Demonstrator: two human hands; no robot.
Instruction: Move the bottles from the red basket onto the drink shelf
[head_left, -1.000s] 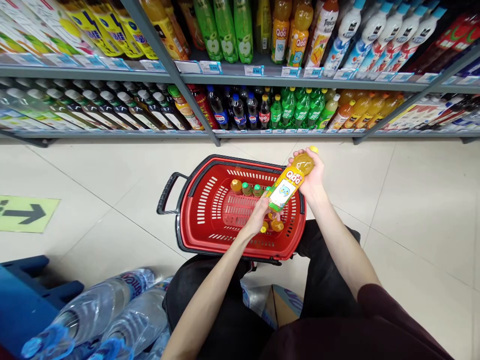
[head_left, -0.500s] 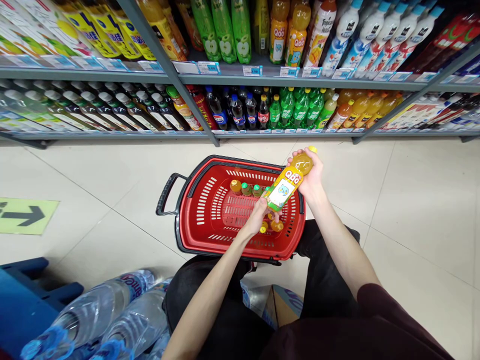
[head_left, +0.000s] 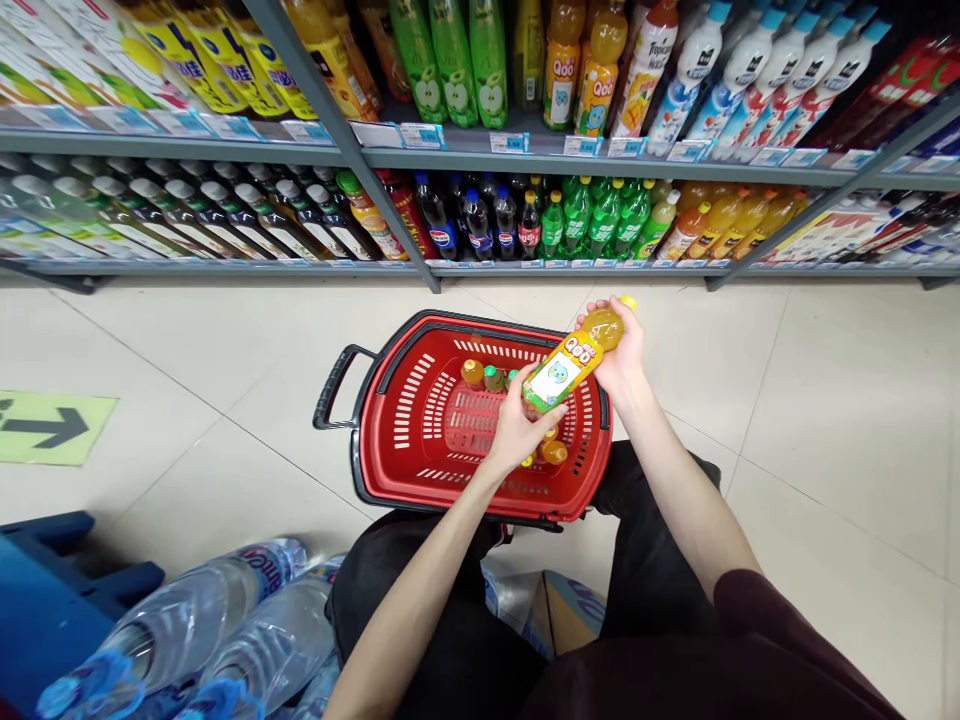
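Observation:
A tilted bottle of orange Qoo juice (head_left: pixel 571 358) with a yellow cap is held over the right part of a red shopping basket (head_left: pixel 409 470). My right hand (head_left: pixel 624 352) is wrapped round its neck end, below the cap. Around the bottle's green base my left hand (head_left: pixel 523 425) closes with thumb and fingers. Inside the basket stand several small bottles: an orange one (head_left: pixel 472 373) and green-capped ones (head_left: pixel 493 378) along the far side, and yellow-capped orange ones (head_left: pixel 553 452) near my left hand. My left hand and the held bottle partly hide them.
Beyond the basket, a drinks shelf (head_left: pixel 600 160) holds rows of bottles. The basket's black handle (head_left: pixel 337 385) sticks out leftward. Large water bottles (head_left: pixel 202 610) lie at lower left beside a blue plastic object (head_left: pixel 67 600). A cardboard box (head_left: pixel 566 610) sits between my legs.
My left hand has shifted its hold on the bottle's base, its thumb now on the near side. The bottle has turned and tipped slightly; my right hand stays at the neck.

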